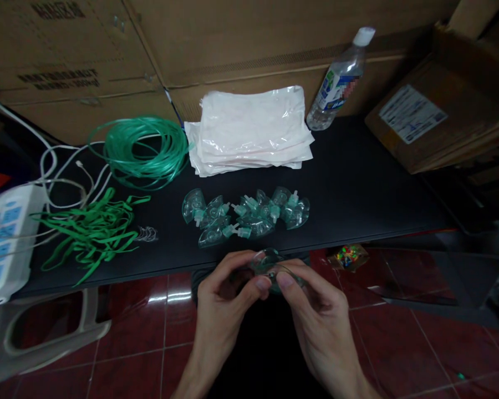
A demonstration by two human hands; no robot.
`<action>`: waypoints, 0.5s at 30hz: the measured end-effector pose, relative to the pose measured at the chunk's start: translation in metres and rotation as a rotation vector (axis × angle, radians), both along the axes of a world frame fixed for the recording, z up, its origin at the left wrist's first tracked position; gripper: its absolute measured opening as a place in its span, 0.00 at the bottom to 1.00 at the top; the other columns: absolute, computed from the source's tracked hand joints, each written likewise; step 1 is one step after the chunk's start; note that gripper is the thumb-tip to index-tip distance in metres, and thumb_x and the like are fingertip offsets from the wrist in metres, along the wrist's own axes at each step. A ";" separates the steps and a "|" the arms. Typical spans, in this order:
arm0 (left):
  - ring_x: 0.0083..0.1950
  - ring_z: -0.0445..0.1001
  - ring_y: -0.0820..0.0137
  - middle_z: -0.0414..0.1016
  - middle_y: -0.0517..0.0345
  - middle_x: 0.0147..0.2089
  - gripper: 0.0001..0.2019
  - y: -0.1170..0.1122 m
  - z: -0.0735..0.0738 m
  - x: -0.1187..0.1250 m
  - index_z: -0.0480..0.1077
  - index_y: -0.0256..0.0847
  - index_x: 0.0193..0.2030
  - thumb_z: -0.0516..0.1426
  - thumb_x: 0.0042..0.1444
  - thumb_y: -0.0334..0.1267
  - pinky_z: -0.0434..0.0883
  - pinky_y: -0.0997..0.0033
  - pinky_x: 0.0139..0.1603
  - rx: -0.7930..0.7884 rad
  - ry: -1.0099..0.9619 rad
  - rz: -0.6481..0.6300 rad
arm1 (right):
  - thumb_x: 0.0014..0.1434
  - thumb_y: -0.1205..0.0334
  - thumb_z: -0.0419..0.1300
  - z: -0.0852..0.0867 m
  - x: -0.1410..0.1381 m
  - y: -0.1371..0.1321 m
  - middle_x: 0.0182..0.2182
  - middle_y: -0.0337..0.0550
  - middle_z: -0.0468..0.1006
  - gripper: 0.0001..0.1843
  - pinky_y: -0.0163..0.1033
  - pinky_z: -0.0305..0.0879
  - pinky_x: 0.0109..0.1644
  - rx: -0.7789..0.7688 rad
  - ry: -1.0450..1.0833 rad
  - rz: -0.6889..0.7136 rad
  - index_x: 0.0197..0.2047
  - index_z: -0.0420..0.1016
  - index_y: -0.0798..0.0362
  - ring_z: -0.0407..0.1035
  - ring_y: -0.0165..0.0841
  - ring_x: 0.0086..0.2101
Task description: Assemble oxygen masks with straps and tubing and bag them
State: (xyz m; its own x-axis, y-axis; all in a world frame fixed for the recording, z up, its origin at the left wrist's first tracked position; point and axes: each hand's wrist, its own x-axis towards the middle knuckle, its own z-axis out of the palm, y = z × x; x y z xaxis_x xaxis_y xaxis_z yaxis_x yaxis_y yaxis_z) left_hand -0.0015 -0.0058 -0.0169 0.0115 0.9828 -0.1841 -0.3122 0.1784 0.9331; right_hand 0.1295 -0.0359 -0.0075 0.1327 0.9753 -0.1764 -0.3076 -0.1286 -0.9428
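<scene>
A clear green oxygen mask [266,256] is held just off the table's front edge, between both hands. My left hand [228,291] grips its left side, thumb and fingers closed. From the other side my right hand [316,293] pinches it, the thumb pressing close to the left thumb. Something small and shiny shows between the two thumbs, too small to make out. Much of the mask is hidden by the fingers. Beyond the hands, several similar masks [255,224] with pale green connectors lie in a group on the black table [341,188].
Green elastic straps [95,233] lie at left beside thin metal strips [147,234]. Behind them are coiled green tubing [145,152] and a white power strip [10,238]. White packets [253,127], a plastic bottle [336,83] and a cardboard box [436,105] stand farther back.
</scene>
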 end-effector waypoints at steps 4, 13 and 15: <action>0.29 0.78 0.75 0.84 0.61 0.36 0.09 0.005 0.000 0.001 0.84 0.46 0.40 0.72 0.51 0.33 0.78 0.78 0.32 -0.082 -0.071 -0.025 | 0.68 0.59 0.66 -0.001 0.000 0.006 0.35 0.38 0.82 0.08 0.39 0.71 0.42 0.013 -0.055 -0.032 0.46 0.87 0.40 0.75 0.32 0.36; 0.48 0.81 0.66 0.82 0.54 0.50 0.13 0.013 0.007 -0.014 0.85 0.53 0.45 0.73 0.52 0.42 0.78 0.72 0.46 0.096 0.095 -0.118 | 0.68 0.59 0.66 0.008 0.005 0.015 0.38 0.38 0.85 0.09 0.38 0.77 0.46 0.201 -0.225 0.024 0.45 0.88 0.35 0.80 0.34 0.41; 0.48 0.80 0.65 0.82 0.52 0.49 0.13 0.014 0.006 -0.017 0.85 0.54 0.46 0.73 0.52 0.44 0.78 0.71 0.46 0.153 0.124 -0.133 | 0.69 0.57 0.65 0.008 0.007 0.016 0.38 0.39 0.84 0.08 0.38 0.77 0.45 0.204 -0.191 0.063 0.44 0.88 0.36 0.79 0.34 0.40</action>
